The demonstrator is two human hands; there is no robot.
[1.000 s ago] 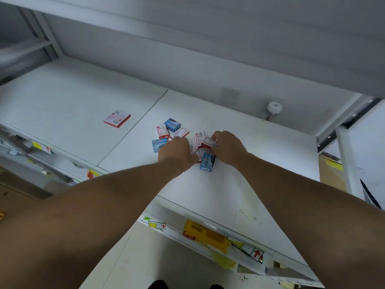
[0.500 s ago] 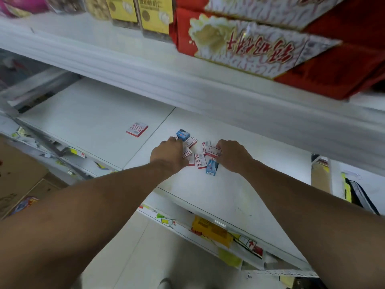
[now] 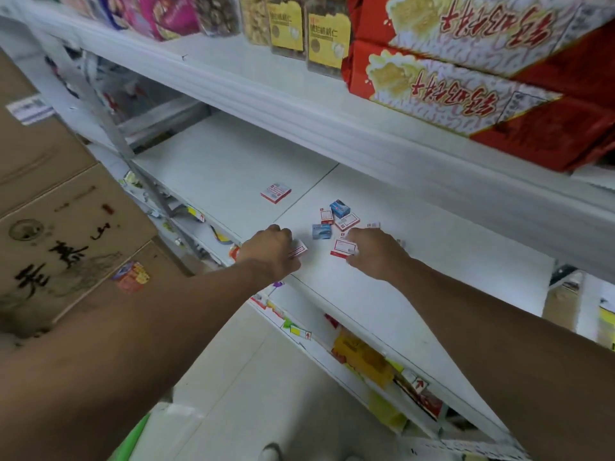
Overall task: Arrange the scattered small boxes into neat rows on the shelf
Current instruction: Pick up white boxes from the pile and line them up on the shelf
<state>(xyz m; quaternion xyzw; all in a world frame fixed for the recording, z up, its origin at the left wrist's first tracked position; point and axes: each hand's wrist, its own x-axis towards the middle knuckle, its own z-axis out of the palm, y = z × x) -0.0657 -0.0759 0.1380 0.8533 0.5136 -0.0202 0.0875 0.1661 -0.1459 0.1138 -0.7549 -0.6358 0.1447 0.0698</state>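
**Both hands on small boxes, white shelf, cluster loose**

Head view: both arms reach in over the white shelf (image 3: 416, 261), hands knuckle-up near its front half.

Left hand (image 3: 269, 249): grip closed around a red-and-white box (image 3: 298, 251), which sticks out on the thumb side. Box sits at or just above the shelf surface, cannot tell which.

Right hand (image 3: 374, 251): fingers curled down, grip narrow, pinching a second red-and-white box (image 3: 342, 248) at its right edge. That box lies roughly flat, label up.

Between and behind the hands, a loose cluster:
- blue box (image 3: 321, 231), nearest the hands, label up
- another blue box (image 3: 339, 208) furthest back, tilted
- small red-and-white box (image 3: 326, 215) just left of it
- flat red-and-white box (image 3: 347, 222) touching or just beside the rear blue one
- a sliver of one more box (image 3: 373, 225) behind the right hand, mostly hidden

No rows, all at odd angles.

One larger red-and-white pack (image 3: 276, 193) lies alone, well apart to the left, across the seam in the shelf.

Upper shelf holds red snack cartons (image 3: 466, 94) and yellow-labelled jars (image 3: 327, 31). Cardboard carton (image 3: 66, 227) stands on the floor at left.
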